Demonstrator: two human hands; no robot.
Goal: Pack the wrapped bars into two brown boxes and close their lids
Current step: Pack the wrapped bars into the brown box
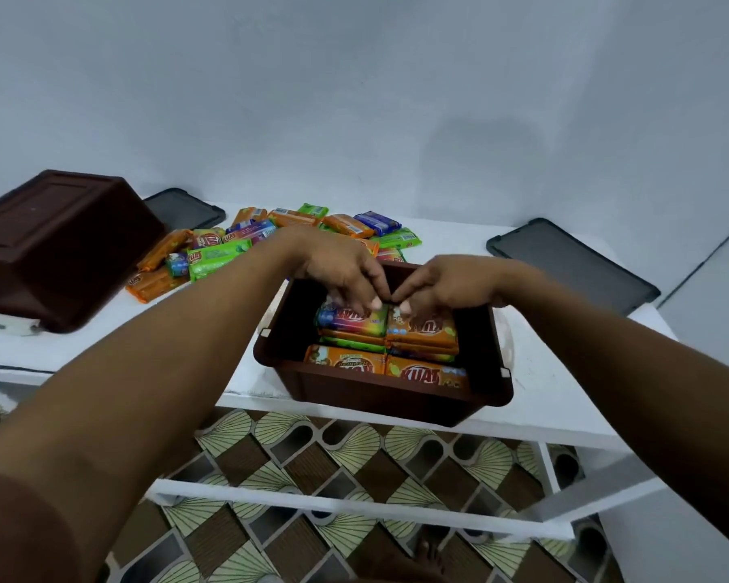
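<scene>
White table [543,414] carries the open brown box [396,397] at its front edge; well left of that box a second brown box [55,246] lies upside down, and right of that box lies a dark lid [573,263]. Loose wrapped bars [211,263] are heaped behind the box, with more stacked inside it, where the left hand [337,271] and right hand [451,284] press near-straight fingers on the top bars [421,330].

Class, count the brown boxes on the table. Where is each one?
2. An upturned box is at the left end of the table; an open box holding bars sits at the front edge.
</scene>
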